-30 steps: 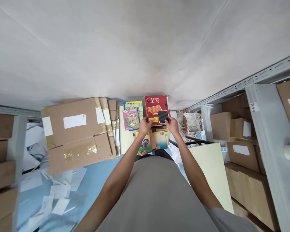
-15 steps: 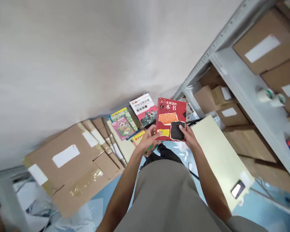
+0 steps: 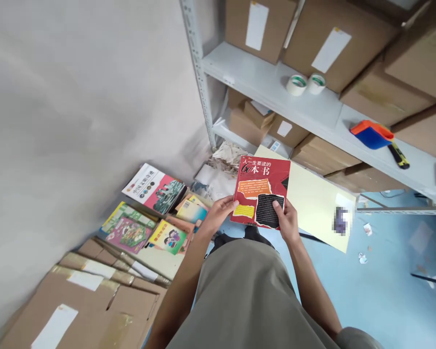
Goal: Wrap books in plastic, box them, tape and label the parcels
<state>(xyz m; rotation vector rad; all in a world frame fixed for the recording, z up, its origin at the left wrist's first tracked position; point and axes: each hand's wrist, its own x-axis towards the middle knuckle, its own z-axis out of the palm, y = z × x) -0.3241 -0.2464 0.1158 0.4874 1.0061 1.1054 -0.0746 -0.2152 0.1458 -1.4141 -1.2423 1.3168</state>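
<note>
A red book [image 3: 263,186] with white lettering and orange, yellow and black patches on its cover is held up in front of my body. My left hand [image 3: 220,213] grips its left edge, the thumb lying on the front near the yellow patch. At the lower right, my right hand [image 3: 286,220] pinches the book with the thumb over the black patch. Fingers behind the book are hidden. To the left lie several other books: a white and pink one [image 3: 156,186], a purple one [image 3: 129,235] and a yellow one with cartoon children [image 3: 169,237].
Flattened cardboard boxes [image 3: 94,310] lie at lower left. A pale yellow board or tabletop [image 3: 312,203] extends behind the book to the right. Shelving [image 3: 247,65] holds cardboard boxes, tape rolls [image 3: 297,85] and a box cutter [image 3: 398,155]. Paper scraps lie on the blue floor [image 3: 381,295].
My view has turned right, bringing more of the shelving and floor into sight. The red book stays in both hands and now sits over the pale board's edge.
</note>
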